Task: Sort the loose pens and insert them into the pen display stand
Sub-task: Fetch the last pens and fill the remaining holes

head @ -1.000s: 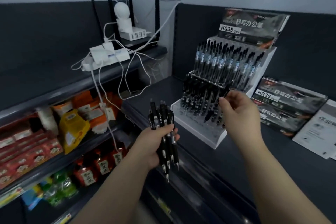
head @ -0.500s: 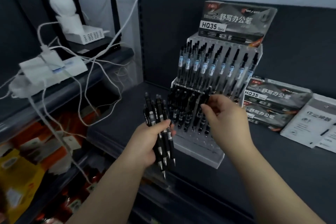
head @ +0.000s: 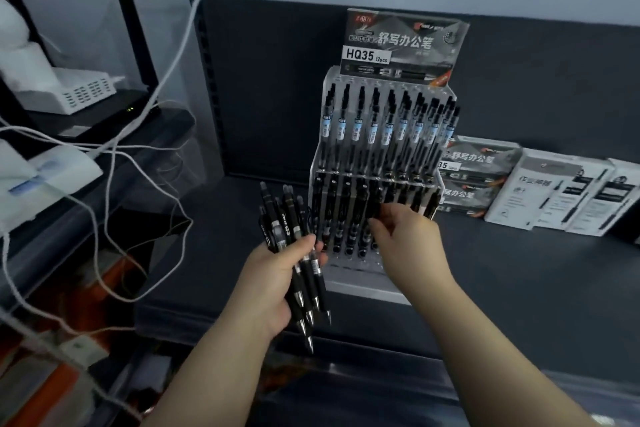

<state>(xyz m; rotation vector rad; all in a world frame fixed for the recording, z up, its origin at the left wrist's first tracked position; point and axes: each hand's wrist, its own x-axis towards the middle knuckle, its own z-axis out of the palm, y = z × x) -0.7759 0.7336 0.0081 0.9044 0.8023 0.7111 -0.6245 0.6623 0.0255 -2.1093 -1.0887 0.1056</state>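
Black pens (head: 372, 128) in both tiers of pen display stand (head: 360, 282)

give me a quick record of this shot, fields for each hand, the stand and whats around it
left hand: holds pen bundle, tips pointing down
right hand: pinches black pen at the stand's lower tier
pen display stand: upper tier lined with pens, front holes look unfilled
right of stand: pen boxes on dark shelf
left of stand: white cables
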